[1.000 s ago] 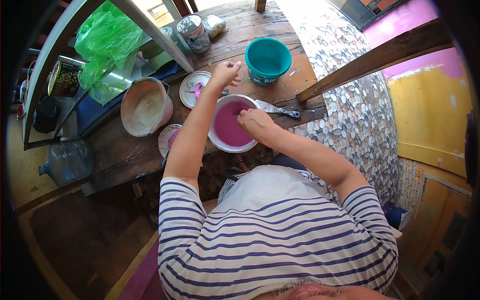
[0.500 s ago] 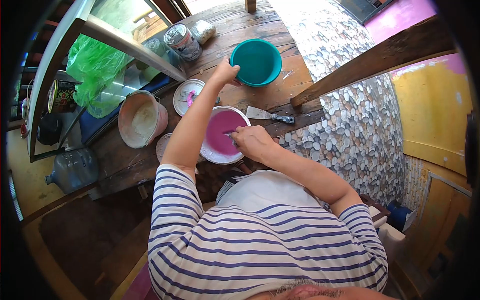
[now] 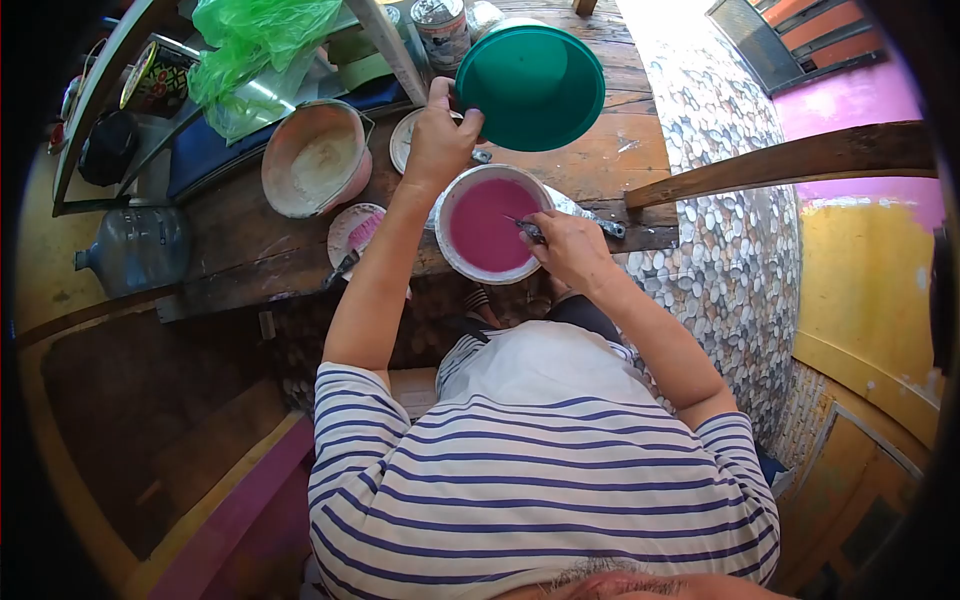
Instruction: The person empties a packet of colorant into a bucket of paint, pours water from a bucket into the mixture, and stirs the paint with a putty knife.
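Note:
My left hand (image 3: 443, 145) grips the rim of a teal plastic basin (image 3: 530, 90), which is tilted with its inside facing me. Its thumb lies over the rim. Below the basin stands a white bucket (image 3: 447, 250) of pink paint (image 3: 488, 228). My right hand (image 3: 575, 248) is closed round the dark handle of a tool (image 3: 530, 230) over the paint; its thin tip points into the bucket, and its kind is not clear. Partly behind that hand lies a putty knife (image 3: 610, 229) on the table.
Left of the bucket are a paint-smeared lid (image 3: 345, 232) with a dark-handled tool (image 3: 343, 270), a whitish pail (image 3: 318, 160) and another lid (image 3: 402, 140). A paint can (image 3: 440, 30) stands behind. A wooden beam (image 3: 780, 165) slants at the right; a water jug (image 3: 140, 252) lies far left.
My left hand has raised and tilted the basin, bringing it nearer to me. The right hand stays at the paint bucket with its tool. The view has shifted.

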Demonstrator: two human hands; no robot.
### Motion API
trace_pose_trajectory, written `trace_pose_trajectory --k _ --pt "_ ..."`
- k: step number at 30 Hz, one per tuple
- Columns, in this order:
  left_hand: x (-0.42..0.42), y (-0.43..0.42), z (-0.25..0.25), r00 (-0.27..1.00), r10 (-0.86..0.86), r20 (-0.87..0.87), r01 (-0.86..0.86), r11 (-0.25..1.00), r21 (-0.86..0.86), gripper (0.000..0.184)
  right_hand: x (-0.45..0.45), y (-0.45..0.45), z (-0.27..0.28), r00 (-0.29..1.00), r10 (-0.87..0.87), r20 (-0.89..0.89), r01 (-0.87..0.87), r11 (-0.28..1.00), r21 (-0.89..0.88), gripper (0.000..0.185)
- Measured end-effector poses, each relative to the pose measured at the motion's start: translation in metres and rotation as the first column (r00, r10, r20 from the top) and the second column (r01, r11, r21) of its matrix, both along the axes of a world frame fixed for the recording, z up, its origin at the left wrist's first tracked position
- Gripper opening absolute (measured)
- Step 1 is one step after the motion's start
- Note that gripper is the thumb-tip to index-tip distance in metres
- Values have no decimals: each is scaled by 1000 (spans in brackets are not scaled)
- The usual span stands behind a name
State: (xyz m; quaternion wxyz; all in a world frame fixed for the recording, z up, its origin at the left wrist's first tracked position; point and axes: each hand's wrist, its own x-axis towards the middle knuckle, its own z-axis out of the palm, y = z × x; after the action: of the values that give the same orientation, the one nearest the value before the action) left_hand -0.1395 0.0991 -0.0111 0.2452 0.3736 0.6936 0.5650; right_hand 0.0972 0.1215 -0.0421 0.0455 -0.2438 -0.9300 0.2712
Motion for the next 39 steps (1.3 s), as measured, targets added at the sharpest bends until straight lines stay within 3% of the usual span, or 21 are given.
trace_pose_trajectory --k 1,3,7,19,28,39 --pt "-2 -9 -2 1000 5 4 -5 1000 -3 23 0 -1 4 999 -29 23 29 1000 -10 24" --pt "-6 -27 -6 962 88 -259 -74 995 61 22 0 -4 6 997 -34 68 35 999 -19 25" --pt "-2 -55 -6 919 177 -352 -155 984 90 26 0 -10 0 997 -60 48 61 998 -9 26" --pt "24 -84 -27 865 281 -415 -272 959 83 23 -2 -25 -7 997 -79 -12 79 997 23 21" --pt "34 -89 -36 803 325 -500 -288 945 152 25 -1 -26 -10 994 -88 -63 91 995 36 21" --pt "43 -84 -38 815 347 -464 -269 936 227 25 3 -26 -13 992 -121 -32 122 992 39 24"
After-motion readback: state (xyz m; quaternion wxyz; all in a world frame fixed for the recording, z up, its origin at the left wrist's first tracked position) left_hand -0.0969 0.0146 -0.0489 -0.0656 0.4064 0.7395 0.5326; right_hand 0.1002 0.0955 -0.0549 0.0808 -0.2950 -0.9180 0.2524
